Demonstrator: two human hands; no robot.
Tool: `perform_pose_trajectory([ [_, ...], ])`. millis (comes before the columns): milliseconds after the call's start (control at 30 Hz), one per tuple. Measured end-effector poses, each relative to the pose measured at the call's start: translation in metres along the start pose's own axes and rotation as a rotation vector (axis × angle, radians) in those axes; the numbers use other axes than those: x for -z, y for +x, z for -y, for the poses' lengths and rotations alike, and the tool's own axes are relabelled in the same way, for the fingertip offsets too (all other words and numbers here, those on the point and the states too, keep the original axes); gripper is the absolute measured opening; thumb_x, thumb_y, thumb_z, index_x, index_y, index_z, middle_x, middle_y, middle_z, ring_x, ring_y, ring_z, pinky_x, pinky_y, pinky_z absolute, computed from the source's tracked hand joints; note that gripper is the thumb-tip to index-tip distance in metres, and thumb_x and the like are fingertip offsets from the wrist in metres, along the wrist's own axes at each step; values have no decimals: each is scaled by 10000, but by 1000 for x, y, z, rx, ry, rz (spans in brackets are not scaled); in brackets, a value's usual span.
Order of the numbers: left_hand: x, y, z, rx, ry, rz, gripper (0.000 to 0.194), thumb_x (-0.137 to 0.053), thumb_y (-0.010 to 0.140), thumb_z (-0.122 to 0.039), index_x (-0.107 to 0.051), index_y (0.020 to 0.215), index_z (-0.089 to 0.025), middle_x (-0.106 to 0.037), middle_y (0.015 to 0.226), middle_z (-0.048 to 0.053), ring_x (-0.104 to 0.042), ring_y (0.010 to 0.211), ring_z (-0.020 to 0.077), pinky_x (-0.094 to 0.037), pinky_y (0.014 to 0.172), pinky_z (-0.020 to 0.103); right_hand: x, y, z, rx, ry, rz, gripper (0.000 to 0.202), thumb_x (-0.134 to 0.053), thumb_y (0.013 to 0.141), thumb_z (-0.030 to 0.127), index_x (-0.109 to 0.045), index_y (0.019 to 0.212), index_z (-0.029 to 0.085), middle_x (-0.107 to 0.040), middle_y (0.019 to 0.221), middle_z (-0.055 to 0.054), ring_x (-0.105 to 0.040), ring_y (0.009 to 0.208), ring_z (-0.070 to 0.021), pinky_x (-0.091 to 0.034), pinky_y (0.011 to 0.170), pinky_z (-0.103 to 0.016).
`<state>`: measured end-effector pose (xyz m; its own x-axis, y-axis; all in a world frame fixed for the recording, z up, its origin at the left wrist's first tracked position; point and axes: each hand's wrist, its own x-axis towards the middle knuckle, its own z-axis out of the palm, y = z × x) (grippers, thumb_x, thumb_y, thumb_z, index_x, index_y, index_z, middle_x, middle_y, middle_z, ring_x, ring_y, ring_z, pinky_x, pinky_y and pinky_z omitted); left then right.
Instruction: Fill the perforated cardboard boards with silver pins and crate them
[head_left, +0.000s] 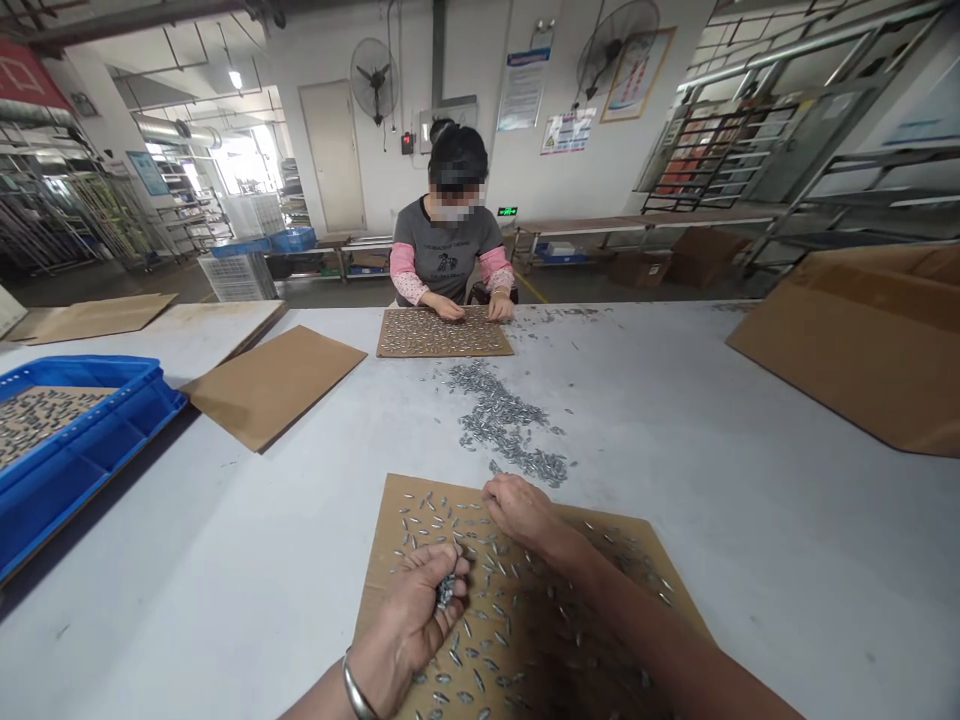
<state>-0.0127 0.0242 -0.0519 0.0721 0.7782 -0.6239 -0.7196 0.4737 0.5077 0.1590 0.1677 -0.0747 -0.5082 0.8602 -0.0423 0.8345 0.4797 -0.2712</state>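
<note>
My left hand (421,610), with a metal bangle at the wrist, is closed around a clump of small grey metal pieces (445,590). It hangs over a brown cardboard sheet (375,560), on which many such spindle-shaped pieces lie spread apart. At the far edge of that sheet, my right hand (521,512) has its fingers curled and pointing down; whatever they may grip is hidden. Just beyond it, a loose heap of the same metal pieces (502,415) stretches away across the white table (660,400).
Opposite me a person (448,240) in pink sleeves handles pieces on another covered cardboard sheet (446,350). To the left are a bare cardboard sheet (277,385) and a blue tray (90,450) of pieces. A large cardboard box (847,350) occupies the table's right side.
</note>
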Motion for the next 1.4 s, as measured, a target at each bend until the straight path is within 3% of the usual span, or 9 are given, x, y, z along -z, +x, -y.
perform_pose_trajectory([
  [133, 0, 1, 0, -17, -3, 54, 210, -855, 836, -243, -716, 842, -86, -593, 625, -12, -517, 498, 57, -393, 463, 161, 14, -18, 13, 18, 97, -75, 272, -469, 949, 155, -739, 966, 178, -728, 987, -91, -643, 938, -206, -439, 818, -293],
  [233, 1, 2, 1, -42, -20, 134, 230, -899, 766, -194, -745, 881, -66, -617, 651, 4, -534, 546, 59, -439, 532, 160, 17, -46, 37, 142, 312, -140, 242, -478, 975, 221, -719, 961, 207, -727, 951, -65, -655, 893, -200, -477, 801, -300],
  [367, 4, 3, 4, -96, 9, 71, 244, -926, 671, -127, -710, 784, -124, -664, 691, 3, -569, 585, 72, -472, 588, 171, 6, -77, 67, 258, 473, -212, 239, -474, 987, 248, -709, 960, 215, -720, 966, -67, -666, 891, -194, -506, 798, -304],
  [567, 12, 4, 7, -74, 46, 3, 306, -928, 673, -160, -626, 717, -159, -610, 622, -28, -529, 544, 63, -392, 503, 154, -1, -83, 76, 67, 687, -187, 170, -584, 922, 314, -714, 861, 223, -730, 830, -29, -667, 770, -184, -491, 711, -288],
  [767, 12, 1, 4, -99, 1, 22, 229, -873, 755, -145, -643, 752, -140, -628, 648, -9, -533, 534, 60, -398, 491, 148, 8, -69, 66, 55, 710, -99, 190, -529, 904, 320, -637, 784, 219, -691, 754, 1, -627, 723, -172, -460, 694, -285],
  [933, 7, -9, -5, -26, -121, -58, 53, -709, 908, -130, -665, 901, -101, -744, 882, 112, -590, 570, 85, -464, 531, 185, 12, -15, 36, 7, 527, -96, 174, -515, 890, 290, -656, 834, 205, -714, 870, -39, -633, 824, -194, -462, 765, -301],
  [1100, 10, -23, -8, 50, -129, -86, 101, -617, 936, -136, -650, 1018, -86, -756, 916, 157, -626, 591, 125, -442, 502, 199, -1, 27, 26, -12, 318, 3, 146, -580, 854, 205, -723, 831, 184, -753, 960, -81, -655, 937, -212, -436, 855, -306],
  [1267, 20, -30, -4, 26, -103, -105, 101, -705, 878, -119, -610, 907, -139, -756, 860, 137, -593, 539, 113, -412, 486, 192, -2, 32, 26, -6, 327, 62, 148, -620, 848, 223, -761, 874, 188, -774, 969, -92, -686, 901, -219, -452, 781, -290],
  [1400, 30, -33, -6, 22, -100, -27, 169, -796, 835, -154, -649, 913, -124, -750, 906, 143, -605, 584, 114, -417, 493, 196, 18, 25, 5, -27, 339, -72, 226, -553, 896, 272, -754, 976, 204, -760, 990, -75, -674, 902, -218, -459, 793, -298],
])
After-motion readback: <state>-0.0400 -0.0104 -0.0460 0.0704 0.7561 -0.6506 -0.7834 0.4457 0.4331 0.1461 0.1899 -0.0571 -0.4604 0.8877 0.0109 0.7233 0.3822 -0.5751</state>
